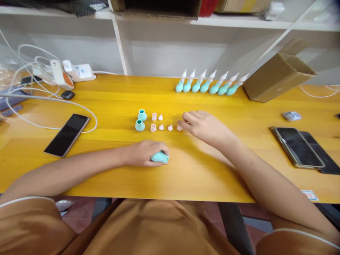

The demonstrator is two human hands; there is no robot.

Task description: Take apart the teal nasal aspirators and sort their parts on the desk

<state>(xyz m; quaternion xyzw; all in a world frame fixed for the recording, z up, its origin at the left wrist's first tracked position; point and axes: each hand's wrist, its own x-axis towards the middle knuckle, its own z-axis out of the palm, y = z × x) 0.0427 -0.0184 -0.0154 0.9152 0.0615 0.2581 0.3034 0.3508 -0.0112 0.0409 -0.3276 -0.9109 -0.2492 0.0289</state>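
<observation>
My left hand (146,153) is wrapped around a teal squeeze bulb (160,157) lying on its side, its open neck pointing right. My right hand (198,124) is closed, palm down, with its fingertips at a small pale pink piece (179,128) on the table; the fingers partly hide it. Left of it lie small pink nozzle tips (170,128) and two pink cup-shaped connectors, one nearer me (153,128) and one farther back (154,116). Two more teal bulbs, a back one (142,115) and a front one (139,125), stand upright with their necks open.
Several assembled bulbs with translucent tips (204,84) stand in a row at the back. A cardboard box (278,74) is to their right. Phones lie on the left (67,135) and right (299,147). White cables and a power strip (82,72) occupy the left rear.
</observation>
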